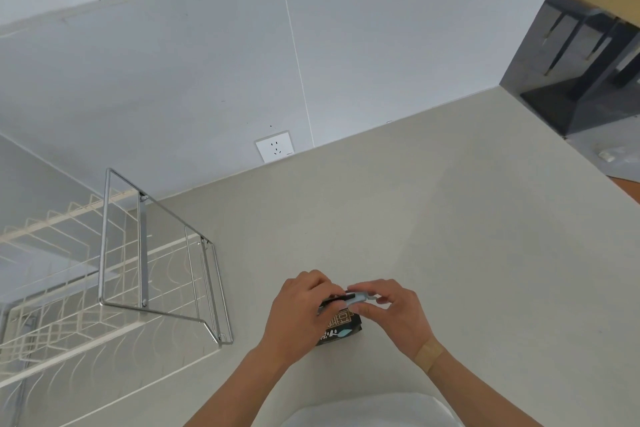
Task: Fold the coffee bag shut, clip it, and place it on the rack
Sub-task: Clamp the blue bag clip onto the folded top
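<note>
1. Two hands meet over one small bag, but the biggest thing we have to reckon with is the rack (114,274): a tiered frame of chrome bars and pale wire, standing on the counter (433,218) well to the left of our hands. Its wires look open and widely spaced, so we judge that a small bag would sit better laid flat than stood on end.

2. Next in size, the coffee bag (341,326) stands on the counter, close to us and between both hands. It is dark, almost black, with gold lattice-like lettering and a pale blue mark lower on its face. We judge it light, with a soft, crinkly film wall and loose contents that would shift, so a folded top will likely spring back unless pinched. The best hold looks to be the folded top edge itself, with the body left resting on the counter.

3. Our left hand (298,315) is curled against the bag's left side and top, fingers pinching the upper edge; exactly how much of the fold it holds is hidden behind the knuckles.

4. Our right hand (394,312), with a plaster on its wrist, grips the clip between thumb and fingertips.

5. Smallest is the clip (358,298): pale blue-grey, apparently stiff plastic, lying along the bag's top edge. We cannot tell whether it already bites the fold.
</note>
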Demonstrator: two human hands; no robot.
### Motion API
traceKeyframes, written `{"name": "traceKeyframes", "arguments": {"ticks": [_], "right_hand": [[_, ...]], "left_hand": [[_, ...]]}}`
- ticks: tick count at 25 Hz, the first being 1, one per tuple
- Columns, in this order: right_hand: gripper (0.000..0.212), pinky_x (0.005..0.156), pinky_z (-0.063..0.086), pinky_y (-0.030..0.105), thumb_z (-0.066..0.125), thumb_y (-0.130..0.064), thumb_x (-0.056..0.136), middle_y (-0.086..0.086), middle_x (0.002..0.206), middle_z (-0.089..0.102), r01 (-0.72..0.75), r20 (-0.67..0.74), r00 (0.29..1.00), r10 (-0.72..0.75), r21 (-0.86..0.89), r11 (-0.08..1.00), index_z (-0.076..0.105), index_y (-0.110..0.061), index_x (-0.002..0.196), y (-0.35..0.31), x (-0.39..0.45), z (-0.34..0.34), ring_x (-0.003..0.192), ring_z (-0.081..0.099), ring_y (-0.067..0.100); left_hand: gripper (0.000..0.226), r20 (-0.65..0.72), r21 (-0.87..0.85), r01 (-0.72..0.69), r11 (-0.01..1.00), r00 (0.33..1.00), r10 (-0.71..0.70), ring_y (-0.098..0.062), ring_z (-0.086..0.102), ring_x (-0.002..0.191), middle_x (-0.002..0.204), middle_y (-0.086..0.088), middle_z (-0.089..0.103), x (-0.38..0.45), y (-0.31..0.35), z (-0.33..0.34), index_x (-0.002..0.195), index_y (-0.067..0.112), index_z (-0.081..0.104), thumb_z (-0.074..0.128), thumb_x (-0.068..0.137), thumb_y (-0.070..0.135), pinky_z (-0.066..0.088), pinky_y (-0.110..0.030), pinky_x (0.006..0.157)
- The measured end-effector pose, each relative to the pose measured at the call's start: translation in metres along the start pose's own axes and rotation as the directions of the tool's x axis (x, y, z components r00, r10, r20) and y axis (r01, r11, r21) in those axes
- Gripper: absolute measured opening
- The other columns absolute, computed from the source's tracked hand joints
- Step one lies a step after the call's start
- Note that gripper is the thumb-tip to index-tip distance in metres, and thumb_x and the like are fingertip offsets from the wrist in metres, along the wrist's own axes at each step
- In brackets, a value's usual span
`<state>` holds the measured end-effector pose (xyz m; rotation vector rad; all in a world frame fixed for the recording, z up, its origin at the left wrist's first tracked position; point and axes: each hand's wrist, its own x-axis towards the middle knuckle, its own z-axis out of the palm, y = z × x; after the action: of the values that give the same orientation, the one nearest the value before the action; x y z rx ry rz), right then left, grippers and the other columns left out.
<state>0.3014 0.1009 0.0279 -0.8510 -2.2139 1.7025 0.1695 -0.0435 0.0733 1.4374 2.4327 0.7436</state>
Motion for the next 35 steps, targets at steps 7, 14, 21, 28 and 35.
{"name": "traceKeyframes", "arguments": {"ticks": [7, 14, 21, 28, 35], "right_hand": [[0.021, 0.078, 0.047, 0.011, 0.084, -0.029, 0.069, -0.021, 0.091, 0.074, 0.015, -0.032, 0.999, -0.012, 0.087, 0.996, 0.076, -0.043, 0.082, -0.004, 0.001, 0.006, 0.097, 0.063, 0.007], [0.015, 0.081, 0.050, 0.018, 0.083, -0.034, 0.069, -0.018, 0.086, 0.074, 0.044, -0.019, 0.999, -0.044, -0.014, 0.999, 0.078, -0.037, 0.082, -0.006, 0.005, 0.002, 0.097, 0.060, 0.004], [0.016, 0.078, 0.046, 0.018, 0.082, -0.036, 0.068, -0.018, 0.083, 0.072, -0.004, 0.010, 1.000, 0.005, -0.088, 0.996, 0.076, -0.039, 0.082, 0.003, 0.003, 0.011, 0.100, 0.051, 0.002], [0.012, 0.084, 0.048, 0.026, 0.080, -0.037, 0.072, -0.019, 0.087, 0.068, 0.027, 0.049, 0.999, -0.017, -0.212, 0.977, 0.077, -0.034, 0.083, 0.012, 0.000, 0.007, 0.099, 0.050, 0.003], [0.021, 0.086, 0.043, 0.015, 0.079, -0.033, 0.074, -0.024, 0.096, 0.066, 0.060, 0.058, 0.997, -0.046, -0.268, 0.961, 0.074, -0.034, 0.094, 0.000, -0.002, 0.002, 0.101, 0.053, -0.002]], "left_hand": [[0.007, 0.004, 0.101, -0.083, 0.991, 0.997, 0.083, -0.011, 0.058, 0.072, 0.079, 0.013, 0.065, 0.009, 0.008, 0.000, 0.085, 0.030, 0.068, 0.068, 0.084, 0.023, 0.044, -0.026, 0.070], [0.014, 0.011, -0.033, 0.008, 0.999, 1.000, -0.007, -0.002, 0.049, 0.080, 0.083, 0.016, 0.060, 0.004, 0.007, 0.008, 0.087, 0.032, 0.063, 0.062, 0.089, 0.018, 0.036, -0.019, 0.076], [0.016, -0.013, -0.099, 0.022, 0.995, 1.000, -0.023, -0.004, 0.050, 0.081, 0.082, 0.014, 0.060, -0.004, 0.003, 0.008, 0.083, 0.026, 0.061, 0.060, 0.088, 0.011, 0.035, -0.017, 0.079], [0.010, 0.039, -0.079, -0.011, 0.997, 0.999, 0.014, -0.005, 0.050, 0.081, 0.085, 0.012, 0.062, -0.001, 0.004, 0.008, 0.085, 0.025, 0.064, 0.061, 0.089, 0.016, 0.035, -0.019, 0.078], [0.021, 0.005, 0.005, 0.074, 0.997, 0.997, -0.074, -0.005, 0.052, 0.088, 0.099, 0.015, 0.059, -0.021, -0.018, -0.009, 0.101, 0.035, 0.062, 0.069, 0.082, 0.031, 0.035, -0.013, 0.076]]}}
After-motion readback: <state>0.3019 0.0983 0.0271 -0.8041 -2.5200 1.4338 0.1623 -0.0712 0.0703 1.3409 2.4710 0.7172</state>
